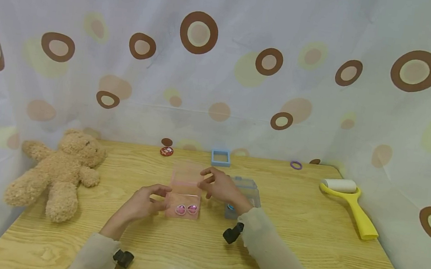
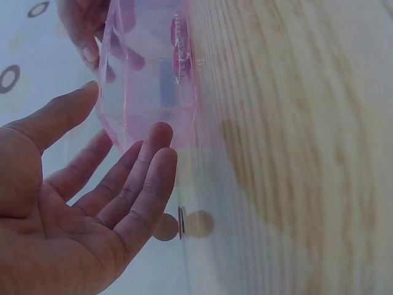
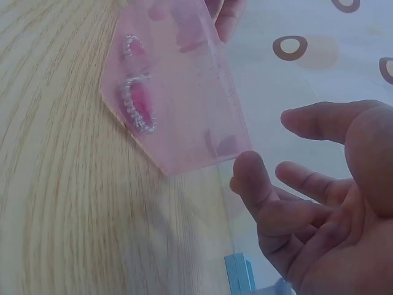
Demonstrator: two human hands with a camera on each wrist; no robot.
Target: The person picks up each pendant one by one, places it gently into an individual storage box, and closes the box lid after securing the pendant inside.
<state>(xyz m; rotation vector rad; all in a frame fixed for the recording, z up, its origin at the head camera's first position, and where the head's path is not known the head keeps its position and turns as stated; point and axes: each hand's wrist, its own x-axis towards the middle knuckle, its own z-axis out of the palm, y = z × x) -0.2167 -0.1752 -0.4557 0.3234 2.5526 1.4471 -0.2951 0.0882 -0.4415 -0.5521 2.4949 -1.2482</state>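
A see-through pink plastic box (image 1: 170, 210) stands on the table between the hands, its lid (image 1: 182, 175) raised at the back. Two pink gem pieces with pearly white rims (image 1: 192, 209) lie inside the box. At its left side is my left hand (image 1: 142, 202), thumb and fingers spread; in the left wrist view the fingertips (image 2: 161, 136) are right by the box wall, contact unclear. My right hand (image 1: 222, 186) hovers at the lid's right edge, fingers loosely bent; its index fingertip (image 3: 249, 165) is close to a box corner. Neither hand grips anything.
Under the right wrist sits a clear grey-blue box (image 1: 247, 184), partly hidden. Along the back are a red badge-like disc (image 1: 166, 151), a blue square frame (image 1: 220, 164) and a purple ring (image 1: 296, 165). A teddy bear (image 1: 62, 169) lies left, a yellow-handled lint roller (image 1: 359, 212) right.
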